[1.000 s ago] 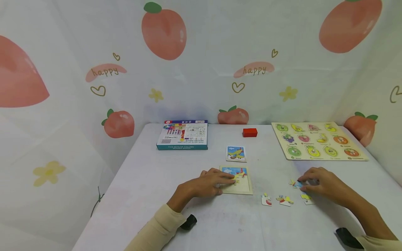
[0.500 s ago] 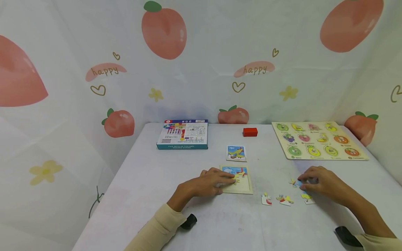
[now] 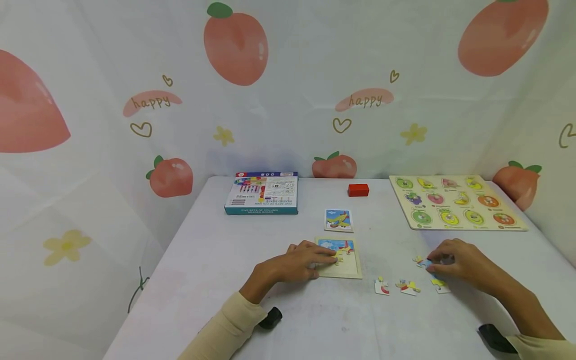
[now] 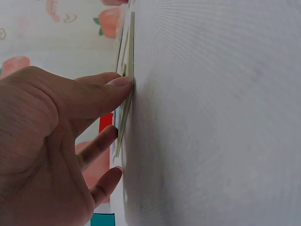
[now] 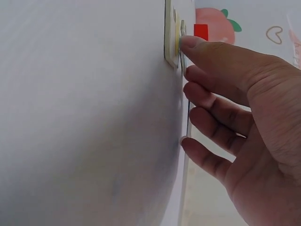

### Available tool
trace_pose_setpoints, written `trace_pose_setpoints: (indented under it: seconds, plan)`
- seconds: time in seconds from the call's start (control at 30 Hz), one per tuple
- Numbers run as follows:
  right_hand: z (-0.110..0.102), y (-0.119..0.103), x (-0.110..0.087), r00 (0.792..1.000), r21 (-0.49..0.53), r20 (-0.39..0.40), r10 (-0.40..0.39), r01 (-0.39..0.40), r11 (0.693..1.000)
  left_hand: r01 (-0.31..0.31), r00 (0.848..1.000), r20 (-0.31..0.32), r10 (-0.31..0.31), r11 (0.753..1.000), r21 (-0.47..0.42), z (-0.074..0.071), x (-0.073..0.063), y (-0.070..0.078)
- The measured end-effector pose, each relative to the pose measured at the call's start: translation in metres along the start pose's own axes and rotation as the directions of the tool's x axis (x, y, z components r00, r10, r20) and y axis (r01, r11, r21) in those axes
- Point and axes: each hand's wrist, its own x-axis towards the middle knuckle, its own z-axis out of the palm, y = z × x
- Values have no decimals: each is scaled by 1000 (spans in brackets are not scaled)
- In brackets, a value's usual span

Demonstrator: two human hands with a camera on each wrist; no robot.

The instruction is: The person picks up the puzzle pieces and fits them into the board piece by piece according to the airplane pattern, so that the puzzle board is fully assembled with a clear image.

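A small wooden jigsaw tray (image 3: 335, 271), its upper part filled with blue sky and red-and-yellow plane pieces, lies mid-table. My left hand (image 3: 299, 261) rests on its left side, fingers stretched over the pieces and thumb at the near edge. To the right, my right hand (image 3: 463, 265) pinches a blue-and-yellow puzzle piece (image 3: 421, 261) between thumb and index finger, low over the table; the fingers partly cover it. Several loose pieces lie nearer: one yellow-and-white puzzle piece (image 3: 440, 286), one plane puzzle piece (image 3: 408, 287) and one red-and-white puzzle piece (image 3: 381, 287).
A small plane picture (image 3: 339, 220) lies behind the tray. Farther back are a flat teal-edged box (image 3: 261, 194), a red block (image 3: 358, 190) and a fruit puzzle board (image 3: 459, 202). A peach-print cloth (image 3: 288, 100) hangs behind the table.
The right hand has shifted the pinched puzzle piece very slightly left. My left hand stays put on the tray, and the other pieces lie where they were.
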Motion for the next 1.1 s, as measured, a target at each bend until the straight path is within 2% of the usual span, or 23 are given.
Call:
trace_pose_setpoints:
  seconds: [0.43,1.1]
  plan:
    - [9,-27,16,991,-15,-50,-123,122,992,-1,1000,-5,1,1000,13,1,1,0]
    - [29,-80,63,977,74,63,-202,197,978,-4,1000,1,4,1000,16,-1,0,1]
